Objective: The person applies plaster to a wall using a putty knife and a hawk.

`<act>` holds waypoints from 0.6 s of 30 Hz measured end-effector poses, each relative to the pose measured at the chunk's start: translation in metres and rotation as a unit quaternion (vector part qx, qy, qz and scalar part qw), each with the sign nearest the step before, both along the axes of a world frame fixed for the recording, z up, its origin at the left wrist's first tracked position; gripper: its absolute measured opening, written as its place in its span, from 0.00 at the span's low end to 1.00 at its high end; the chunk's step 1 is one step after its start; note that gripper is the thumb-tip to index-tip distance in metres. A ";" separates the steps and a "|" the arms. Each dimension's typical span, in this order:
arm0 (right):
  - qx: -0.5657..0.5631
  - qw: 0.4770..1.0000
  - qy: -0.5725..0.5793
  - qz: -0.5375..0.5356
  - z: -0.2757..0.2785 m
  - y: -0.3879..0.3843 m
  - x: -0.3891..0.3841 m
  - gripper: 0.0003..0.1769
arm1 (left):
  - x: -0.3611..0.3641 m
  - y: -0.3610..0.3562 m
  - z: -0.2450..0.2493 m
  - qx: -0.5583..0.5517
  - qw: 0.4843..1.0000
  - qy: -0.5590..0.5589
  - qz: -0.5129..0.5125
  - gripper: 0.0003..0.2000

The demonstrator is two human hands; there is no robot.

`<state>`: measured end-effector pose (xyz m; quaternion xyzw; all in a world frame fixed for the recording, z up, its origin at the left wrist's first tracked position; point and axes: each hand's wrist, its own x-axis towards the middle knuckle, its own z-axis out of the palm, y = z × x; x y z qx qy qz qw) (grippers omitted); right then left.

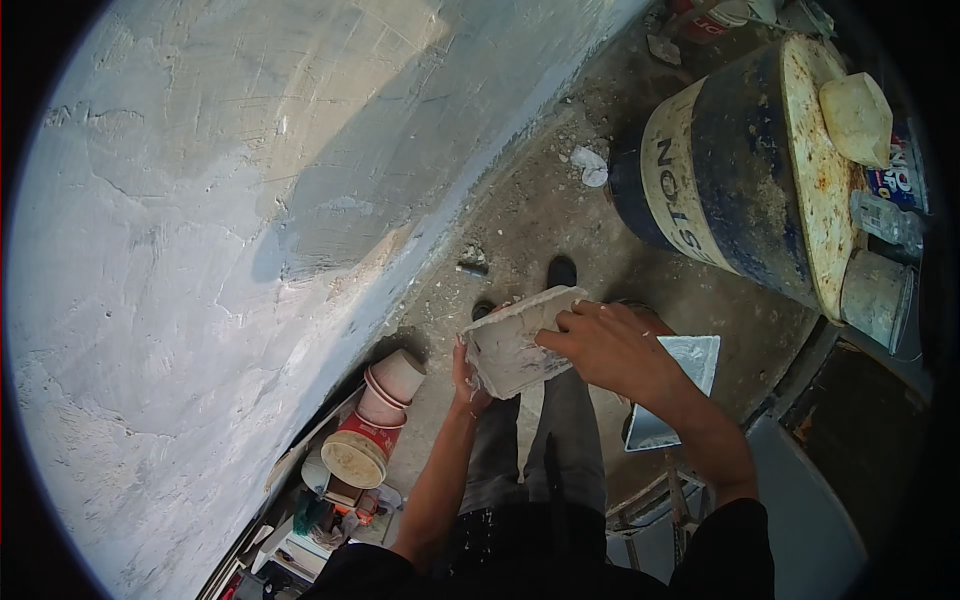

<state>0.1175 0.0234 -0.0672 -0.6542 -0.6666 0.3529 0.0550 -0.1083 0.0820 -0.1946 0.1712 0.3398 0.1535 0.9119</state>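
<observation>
My left hand (468,378) grips the left end of a shallow rectangular tray (500,350) caked with pale plaster, its thumb up along the side. The tray is held tilted in front of my legs. My right hand (612,345) reaches over the tray's right end with its fingers curled and the fingertips down towards the inside. What those fingers hold, if anything, is hidden by the hand. Just beyond my right forearm is a second, light grey rectangular pan (690,362) with whitish residue, partly covered by the arm.
A rough plastered wall (200,250) fills the left. A large drum (740,170) stands at right, with a pale block (857,118) and a metal can (875,290) on top. Stacked buckets (370,430) stand by the wall. Debris (588,165) litters the concrete floor.
</observation>
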 end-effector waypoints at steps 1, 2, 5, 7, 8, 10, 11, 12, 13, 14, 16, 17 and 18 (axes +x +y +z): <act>0.006 1.000 -0.002 -0.004 0.001 0.000 0.001 0.12 | 0.001 -0.001 0.001 0.010 1.000 0.007 -0.004 0.41; 0.011 1.000 -0.003 -0.007 0.002 0.000 0.003 0.12 | 0.001 -0.001 0.001 0.003 1.000 0.010 0.003 0.41; 0.007 1.000 0.005 -0.006 0.001 0.002 0.005 0.12 | 0.001 -0.002 0.000 -0.014 0.999 0.016 0.026 0.41; 0.012 1.000 0.002 -0.009 -0.001 0.002 0.005 0.14 | 0.004 -0.003 -0.001 -0.021 0.999 0.017 0.043 0.39; 0.014 1.000 0.001 -0.010 -0.003 0.002 0.006 0.15 | 0.005 -0.004 -0.003 -0.024 0.998 0.015 0.048 0.39; 0.016 0.999 0.019 -0.026 -0.005 0.003 0.006 0.15 | 0.004 -0.006 -0.006 -0.029 0.998 0.014 0.059 0.39; 0.016 0.999 0.028 -0.034 -0.005 0.003 0.006 0.15 | 0.003 -0.008 -0.007 -0.023 0.998 0.016 0.060 0.40; 0.000 0.999 0.038 -0.039 -0.005 0.004 0.008 0.14 | 0.004 -0.010 -0.007 -0.018 0.998 0.018 0.061 0.40; -0.017 0.998 0.049 -0.043 -0.006 0.006 0.010 0.14 | 0.004 -0.012 -0.007 -0.012 0.998 0.019 0.063 0.40; -0.032 0.997 0.059 -0.048 -0.006 0.008 0.012 0.13 | 0.003 -0.015 -0.010 -0.010 0.998 0.018 0.067 0.40; -0.022 0.995 0.070 -0.069 -0.005 0.008 0.015 0.12 | 0.002 -0.018 -0.014 -0.003 0.997 0.017 0.078 0.41; -0.017 0.994 0.076 -0.079 -0.005 0.007 0.017 0.12 | 0.000 -0.020 -0.016 -0.005 0.997 0.019 0.073 0.41; -0.014 0.994 0.073 -0.075 -0.005 0.005 0.018 0.14 | 0.003 -0.018 -0.011 -0.007 0.997 0.022 0.069 0.41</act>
